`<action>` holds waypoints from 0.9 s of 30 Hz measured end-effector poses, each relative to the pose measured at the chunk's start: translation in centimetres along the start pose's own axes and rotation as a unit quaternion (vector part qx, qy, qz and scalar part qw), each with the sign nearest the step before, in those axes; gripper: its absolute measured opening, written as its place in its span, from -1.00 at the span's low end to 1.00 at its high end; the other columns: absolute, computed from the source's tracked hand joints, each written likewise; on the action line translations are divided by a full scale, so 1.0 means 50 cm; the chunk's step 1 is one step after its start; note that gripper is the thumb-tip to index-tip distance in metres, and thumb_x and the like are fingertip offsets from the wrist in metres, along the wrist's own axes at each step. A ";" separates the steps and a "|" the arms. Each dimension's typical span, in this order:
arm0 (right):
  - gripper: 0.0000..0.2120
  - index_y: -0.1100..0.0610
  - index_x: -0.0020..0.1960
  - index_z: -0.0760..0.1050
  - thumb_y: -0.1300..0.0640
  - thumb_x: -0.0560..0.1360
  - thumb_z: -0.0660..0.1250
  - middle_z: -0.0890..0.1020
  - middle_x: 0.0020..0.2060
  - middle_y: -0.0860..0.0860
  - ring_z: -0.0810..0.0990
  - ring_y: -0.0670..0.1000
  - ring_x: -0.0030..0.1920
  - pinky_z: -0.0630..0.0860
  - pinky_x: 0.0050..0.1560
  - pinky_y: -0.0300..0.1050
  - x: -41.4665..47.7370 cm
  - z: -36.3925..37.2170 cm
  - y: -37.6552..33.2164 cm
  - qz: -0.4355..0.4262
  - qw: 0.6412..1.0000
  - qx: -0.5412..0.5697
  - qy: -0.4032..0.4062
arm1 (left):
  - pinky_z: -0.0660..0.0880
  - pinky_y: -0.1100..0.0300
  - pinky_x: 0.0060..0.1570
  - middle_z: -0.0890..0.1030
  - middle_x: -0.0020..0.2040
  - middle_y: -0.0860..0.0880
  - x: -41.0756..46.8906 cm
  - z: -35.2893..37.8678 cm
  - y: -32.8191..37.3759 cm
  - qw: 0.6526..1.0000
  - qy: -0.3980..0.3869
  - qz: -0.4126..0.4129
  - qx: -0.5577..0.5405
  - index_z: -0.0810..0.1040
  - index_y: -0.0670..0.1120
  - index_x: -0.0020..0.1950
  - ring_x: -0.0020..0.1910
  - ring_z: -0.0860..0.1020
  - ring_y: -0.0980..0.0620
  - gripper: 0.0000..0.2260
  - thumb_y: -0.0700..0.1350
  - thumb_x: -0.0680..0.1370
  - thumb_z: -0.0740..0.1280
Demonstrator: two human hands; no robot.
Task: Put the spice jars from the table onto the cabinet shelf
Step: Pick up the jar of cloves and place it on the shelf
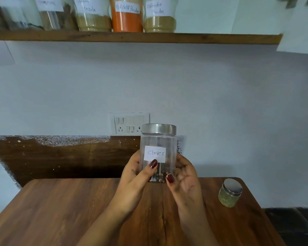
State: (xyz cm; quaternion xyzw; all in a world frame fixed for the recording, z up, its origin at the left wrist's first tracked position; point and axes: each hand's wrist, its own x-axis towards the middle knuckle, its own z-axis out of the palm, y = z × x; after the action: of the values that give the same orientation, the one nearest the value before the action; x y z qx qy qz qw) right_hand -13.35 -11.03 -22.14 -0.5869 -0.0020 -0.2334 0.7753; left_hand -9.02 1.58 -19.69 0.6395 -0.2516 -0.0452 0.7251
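Observation:
A clear cloves jar with a steel lid and a white handwritten label is held upright above the far edge of the wooden table. My left hand grips its lower left side, thumb across the front. My right hand grips its lower right side. A few cloves lie at the jar's bottom. A small steel-lidded jar of greenish spice stands on the table at the right. High above, the wooden shelf carries several labelled spice jars, among them red chilli powder and coriander powder.
The right end of the shelf, past the coriander jar, is bare board. A switch and socket plate sits on the wall behind the held jar. A dark wooden panel runs behind the table at the left.

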 end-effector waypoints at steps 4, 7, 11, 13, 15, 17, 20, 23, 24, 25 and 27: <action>-0.31 0.17 0.37 0.36 0.06 0.32 0.51 0.66 0.13 -0.01 0.65 0.04 0.15 0.59 0.04 -0.19 0.006 -0.006 -0.022 -0.035 0.999 -0.008 -0.014 | 0.54 0.30 0.06 0.66 0.16 -0.02 0.020 0.008 0.018 1.000 -0.007 0.022 0.016 0.53 -0.06 0.30 0.16 0.63 0.06 -0.55 0.11 0.46 0.36; -0.32 0.09 0.36 0.40 -0.06 0.32 0.54 0.65 0.15 0.00 0.65 0.04 0.15 0.59 0.05 -0.19 0.013 -0.003 -0.044 -0.054 0.998 -0.033 -0.014 | 0.55 0.30 0.05 0.67 0.14 -0.03 0.038 0.009 0.036 0.999 -0.021 0.034 0.029 0.55 -0.05 0.26 0.15 0.64 0.03 -0.62 0.07 0.50 0.37; -0.36 0.05 0.35 0.43 -0.02 0.31 0.51 0.63 0.19 0.02 0.64 0.04 0.17 0.60 0.08 -0.15 0.043 -0.004 -0.079 -0.076 0.996 -0.044 -0.016 | 0.57 0.26 0.07 0.67 0.15 -0.02 0.069 0.008 0.075 0.996 -0.032 0.068 0.053 0.59 -0.02 0.25 0.15 0.64 0.04 -0.62 0.09 0.48 0.36; -0.35 0.04 0.34 0.43 -0.04 0.30 0.52 0.63 0.20 0.00 0.64 0.03 0.18 0.60 0.08 -0.16 0.062 -0.002 -0.101 -0.096 0.994 -0.050 -0.017 | 0.58 0.08 0.14 0.65 0.15 -0.02 0.089 0.005 0.092 0.992 -0.002 0.099 0.079 0.62 0.10 0.21 0.16 0.61 0.00 -0.64 0.15 0.44 0.39; -0.35 -0.01 0.33 0.43 -0.11 0.30 0.53 0.62 0.20 -0.06 0.63 -0.02 0.19 0.59 0.07 -0.22 0.077 0.003 -0.127 -0.113 0.991 -0.059 -0.029 | 0.56 -0.07 0.18 0.63 0.14 0.01 0.105 0.003 0.107 0.988 0.022 0.121 0.094 0.62 0.17 0.19 0.16 0.60 -0.02 -0.63 0.19 0.41 0.42; -0.42 -0.07 0.31 0.43 -0.09 0.35 0.52 0.61 0.22 -0.08 0.63 -0.06 0.20 0.57 0.06 -0.26 0.091 0.006 -0.147 -0.123 0.989 -0.067 -0.040 | 0.59 -0.07 0.16 0.60 0.16 0.04 0.116 0.004 0.123 0.986 0.030 0.131 0.102 0.59 0.22 0.20 0.13 0.60 0.03 -0.60 0.22 0.38 0.42; -0.46 -0.12 0.30 0.42 -0.03 0.35 0.45 0.59 0.24 -0.10 0.61 -0.09 0.21 0.57 0.05 -0.28 0.108 0.011 -0.165 -0.140 0.986 -0.080 -0.040 | 0.60 -0.04 0.16 0.58 0.24 0.05 0.126 0.004 0.141 0.985 0.017 0.135 0.106 0.50 0.17 0.34 0.18 0.59 0.05 -0.47 0.20 0.38 0.44; -0.46 -0.14 0.31 0.41 -0.12 0.36 0.44 0.59 0.24 -0.16 0.60 -0.13 0.21 0.57 0.04 -0.31 0.124 0.013 -0.182 -0.159 0.982 -0.098 -0.032 | 0.55 -0.10 0.25 0.59 0.27 0.04 0.137 0.000 0.149 0.984 -0.009 0.136 0.117 0.45 0.09 0.42 0.24 0.58 -0.01 -0.43 0.14 0.43 0.46; -0.47 -0.16 0.31 0.41 -0.14 0.37 0.44 0.58 0.24 -0.17 0.59 -0.14 0.21 0.56 0.03 -0.32 0.131 0.013 -0.189 -0.164 0.980 -0.107 -0.029 | 0.54 -0.08 0.27 0.59 0.28 0.06 0.141 0.001 0.152 0.982 -0.010 0.138 0.124 0.43 0.09 0.43 0.26 0.58 0.01 -0.42 0.14 0.43 0.45; -0.47 -0.18 0.31 0.40 -0.13 0.36 0.43 0.58 0.24 -0.17 0.59 -0.15 0.20 0.56 0.01 -0.34 0.138 0.012 -0.197 -0.168 0.978 -0.118 -0.027 | 0.54 -0.05 0.28 0.59 0.29 0.09 0.147 0.003 0.156 0.982 -0.007 0.141 0.129 0.42 0.10 0.44 0.27 0.57 0.04 -0.41 0.14 0.43 0.45; -0.46 -0.21 0.31 0.39 -0.08 0.34 0.39 0.57 0.26 -0.17 0.59 -0.15 0.20 0.56 0.00 -0.36 0.154 0.013 -0.213 -0.179 0.974 -0.136 -0.027 | 0.55 0.05 0.26 0.59 0.29 0.16 0.159 0.009 0.168 0.980 0.005 0.155 0.127 0.41 0.12 0.42 0.27 0.57 0.11 -0.42 0.13 0.44 0.49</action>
State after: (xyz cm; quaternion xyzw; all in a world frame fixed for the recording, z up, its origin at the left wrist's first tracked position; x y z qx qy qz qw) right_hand -10.21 -15.34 -10.10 -0.6833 -0.0959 -0.3502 0.6334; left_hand -4.44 -0.41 -9.23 0.6800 -0.3472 0.1032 0.6375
